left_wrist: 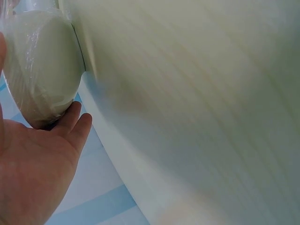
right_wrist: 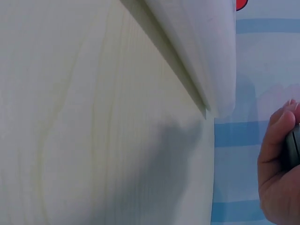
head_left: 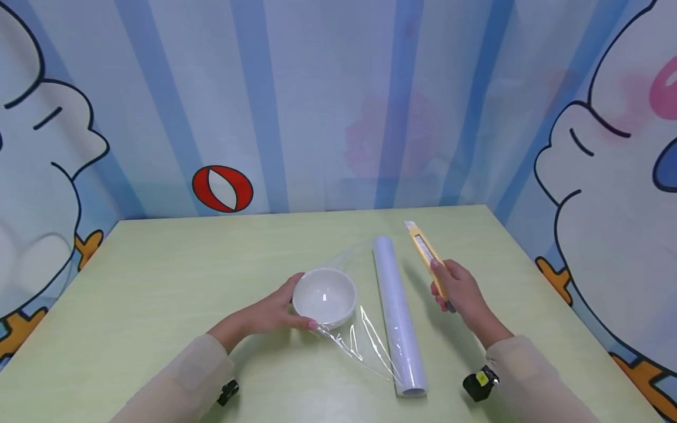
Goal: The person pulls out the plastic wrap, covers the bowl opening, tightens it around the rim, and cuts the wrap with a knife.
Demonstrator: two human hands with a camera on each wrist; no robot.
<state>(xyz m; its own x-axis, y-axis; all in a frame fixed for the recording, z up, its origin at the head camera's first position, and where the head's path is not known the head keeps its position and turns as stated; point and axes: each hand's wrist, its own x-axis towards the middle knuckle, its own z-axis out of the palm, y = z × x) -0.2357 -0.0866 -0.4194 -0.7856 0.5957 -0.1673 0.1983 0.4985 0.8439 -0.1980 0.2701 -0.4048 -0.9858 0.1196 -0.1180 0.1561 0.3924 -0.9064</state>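
Observation:
A white bowl point(head_left: 324, 298) is held at its left side by my left hand point(head_left: 275, 305), the thumb near the front and the fingers behind. Clear plastic wrap point(head_left: 365, 343) stretches between the bowl and a long roll of plastic wrap point(head_left: 399, 317) to its right. In the left wrist view, wrinkled film lies over the outside of the bowl point(left_wrist: 51, 65). My right hand point(head_left: 462, 291) grips a yellow utility knife point(head_left: 425, 247) to the right of the roll, its tip pointing up and away. In the right wrist view, only the knife's dark end point(right_wrist: 294, 147) shows.
All of this is on or above a pale green wood-grain table point(head_left: 211, 258). A blue striped backdrop point(head_left: 317, 106) with cartoon figures rises behind it and at both sides. A small black device point(head_left: 480, 383) sits at the right wrist.

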